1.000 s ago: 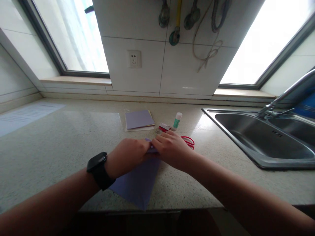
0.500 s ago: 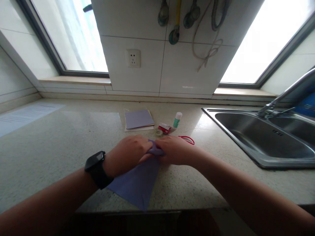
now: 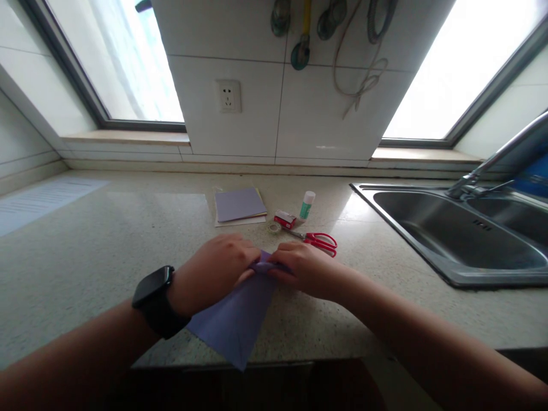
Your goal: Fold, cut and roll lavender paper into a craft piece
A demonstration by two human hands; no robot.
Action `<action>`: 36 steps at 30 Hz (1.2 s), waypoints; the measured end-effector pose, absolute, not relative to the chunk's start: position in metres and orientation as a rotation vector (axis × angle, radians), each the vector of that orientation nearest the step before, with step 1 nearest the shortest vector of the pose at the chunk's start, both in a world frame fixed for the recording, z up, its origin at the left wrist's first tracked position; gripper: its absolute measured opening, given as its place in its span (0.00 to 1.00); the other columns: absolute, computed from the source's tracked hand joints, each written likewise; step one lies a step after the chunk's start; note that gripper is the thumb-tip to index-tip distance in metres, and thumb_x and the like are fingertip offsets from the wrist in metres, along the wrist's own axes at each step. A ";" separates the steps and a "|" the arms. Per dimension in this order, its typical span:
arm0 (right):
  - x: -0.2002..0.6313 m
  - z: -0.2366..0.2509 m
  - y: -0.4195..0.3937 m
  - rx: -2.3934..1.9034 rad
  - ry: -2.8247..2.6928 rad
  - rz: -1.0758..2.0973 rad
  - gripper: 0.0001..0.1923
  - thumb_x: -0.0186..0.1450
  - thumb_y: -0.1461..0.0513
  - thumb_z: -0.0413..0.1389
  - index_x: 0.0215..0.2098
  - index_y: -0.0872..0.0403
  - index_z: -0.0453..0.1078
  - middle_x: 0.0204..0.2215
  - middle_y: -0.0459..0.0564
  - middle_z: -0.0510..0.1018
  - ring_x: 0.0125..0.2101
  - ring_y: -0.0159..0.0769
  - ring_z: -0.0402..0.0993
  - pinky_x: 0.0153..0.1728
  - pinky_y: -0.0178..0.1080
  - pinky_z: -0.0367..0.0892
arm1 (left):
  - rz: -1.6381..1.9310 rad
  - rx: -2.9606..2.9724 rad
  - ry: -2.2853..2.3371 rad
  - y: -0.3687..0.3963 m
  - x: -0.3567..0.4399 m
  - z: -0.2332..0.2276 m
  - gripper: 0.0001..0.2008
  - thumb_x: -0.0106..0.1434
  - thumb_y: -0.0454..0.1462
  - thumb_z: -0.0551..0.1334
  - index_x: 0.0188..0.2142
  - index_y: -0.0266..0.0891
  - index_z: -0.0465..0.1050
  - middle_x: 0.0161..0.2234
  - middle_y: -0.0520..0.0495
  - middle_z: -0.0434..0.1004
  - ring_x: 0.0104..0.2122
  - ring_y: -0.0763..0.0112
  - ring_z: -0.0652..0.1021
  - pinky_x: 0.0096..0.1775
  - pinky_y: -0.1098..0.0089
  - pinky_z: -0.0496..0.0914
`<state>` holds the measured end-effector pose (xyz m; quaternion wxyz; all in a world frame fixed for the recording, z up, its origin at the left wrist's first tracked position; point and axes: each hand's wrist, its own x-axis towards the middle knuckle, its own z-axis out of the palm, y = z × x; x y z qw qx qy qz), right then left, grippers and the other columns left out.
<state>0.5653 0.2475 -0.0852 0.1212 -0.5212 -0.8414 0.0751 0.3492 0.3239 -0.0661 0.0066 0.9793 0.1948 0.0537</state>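
Note:
A purple sheet of paper (image 3: 237, 325) lies near the counter's front edge, one corner reaching over it. Its far part is folded or rolled into a narrow strip. My left hand (image 3: 216, 265), with a black watch on the wrist, pinches the strip from the left. From the right, my right hand (image 3: 306, 268) grips the same strip, fingers curled round its end. The fingertips of both hands are close together and partly hide the fold. Just beyond my right hand lie red-handled scissors (image 3: 321, 242).
Beyond the hands are a roll of tape (image 3: 274, 228), a small red box (image 3: 285, 219), a glue stick (image 3: 307, 205) and a stack of coloured paper (image 3: 240, 205). A printed sheet (image 3: 47, 197) lies far left. The steel sink (image 3: 454, 277) is on the right.
Both hands have come slightly nearer to me, uncovering more of the scissors. The fold between the fingers looks flatter and narrower, and the paper's near corner has shifted a little left.

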 end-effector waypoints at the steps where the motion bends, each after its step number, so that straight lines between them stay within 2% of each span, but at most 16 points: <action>1: 0.566 -0.086 0.247 -1.518 -2.431 0.223 0.11 0.72 0.57 0.55 0.44 0.56 0.74 0.36 0.52 0.78 0.36 0.37 0.74 0.37 0.37 0.63 | 0.152 3.057 0.624 0.324 0.349 -0.066 0.03 0.67 0.37 0.63 0.38 0.41 0.75 0.36 0.47 0.79 0.40 0.60 0.77 0.43 0.62 0.69; 5: 0.568 -0.092 0.249 -1.456 -2.413 0.187 0.12 0.67 0.59 0.62 0.46 0.56 0.73 0.40 0.53 0.77 0.41 0.39 0.73 0.41 0.39 0.64 | 0.114 3.049 0.650 0.325 0.349 -0.068 0.07 0.70 0.39 0.61 0.37 0.40 0.76 0.36 0.45 0.80 0.39 0.60 0.78 0.43 0.61 0.70; 9: 0.568 -0.094 0.253 -1.486 -2.374 0.222 0.08 0.70 0.60 0.56 0.42 0.56 0.75 0.38 0.53 0.78 0.39 0.38 0.74 0.41 0.38 0.65 | 0.128 3.061 0.653 0.324 0.349 -0.067 0.07 0.70 0.40 0.61 0.41 0.40 0.76 0.37 0.45 0.80 0.40 0.59 0.78 0.45 0.60 0.70; 13: 0.568 -0.094 0.256 -1.555 -2.258 0.252 0.10 0.70 0.61 0.57 0.48 0.55 0.71 0.40 0.53 0.80 0.41 0.40 0.76 0.41 0.39 0.65 | 0.173 3.122 0.675 0.323 0.351 -0.071 0.07 0.69 0.36 0.61 0.45 0.40 0.75 0.39 0.44 0.78 0.40 0.59 0.77 0.44 0.61 0.70; 19: 0.569 -0.098 0.258 -1.533 -2.338 0.152 0.08 0.66 0.59 0.61 0.42 0.55 0.73 0.40 0.53 0.77 0.43 0.40 0.73 0.43 0.39 0.65 | 0.187 3.160 0.692 0.329 0.353 -0.080 0.09 0.71 0.36 0.58 0.46 0.40 0.76 0.40 0.43 0.75 0.40 0.60 0.76 0.42 0.62 0.70; 23: 0.568 -0.099 0.263 -1.567 -2.358 0.127 0.06 0.68 0.61 0.56 0.39 0.56 0.73 0.37 0.52 0.77 0.41 0.39 0.73 0.43 0.38 0.64 | 0.190 3.173 0.682 0.332 0.353 -0.082 0.13 0.71 0.38 0.56 0.52 0.39 0.74 0.42 0.42 0.74 0.42 0.58 0.76 0.45 0.59 0.71; 28: 0.566 -0.089 0.265 -1.652 -2.292 0.167 0.05 0.67 0.62 0.55 0.36 0.56 0.71 0.36 0.51 0.79 0.37 0.37 0.74 0.37 0.37 0.62 | 0.356 3.307 0.710 0.331 0.356 -0.083 0.18 0.69 0.35 0.58 0.58 0.34 0.69 0.47 0.38 0.74 0.47 0.52 0.74 0.48 0.55 0.69; 30: 0.565 -0.082 0.264 -1.671 -2.273 0.228 0.05 0.66 0.62 0.54 0.34 0.55 0.70 0.34 0.50 0.79 0.35 0.36 0.73 0.34 0.37 0.60 | 0.391 3.389 0.691 0.329 0.358 -0.082 0.15 0.70 0.33 0.56 0.55 0.33 0.69 0.44 0.38 0.75 0.44 0.53 0.75 0.45 0.55 0.70; 34: 0.566 -0.068 0.266 -1.672 -2.312 0.498 0.05 0.64 0.62 0.54 0.38 0.54 0.70 0.34 0.50 0.80 0.32 0.35 0.73 0.30 0.36 0.59 | 0.353 3.484 0.674 0.322 0.361 -0.083 0.09 0.69 0.28 0.53 0.39 0.37 0.71 0.32 0.44 0.74 0.31 0.57 0.75 0.34 0.59 0.68; 36: 0.565 -0.062 0.270 -1.669 -2.394 0.652 0.09 0.62 0.61 0.57 0.40 0.55 0.71 0.37 0.51 0.81 0.33 0.36 0.74 0.31 0.35 0.60 | 0.374 3.507 0.661 0.319 0.363 -0.084 0.07 0.67 0.27 0.55 0.38 0.37 0.70 0.32 0.45 0.74 0.30 0.58 0.75 0.31 0.61 0.67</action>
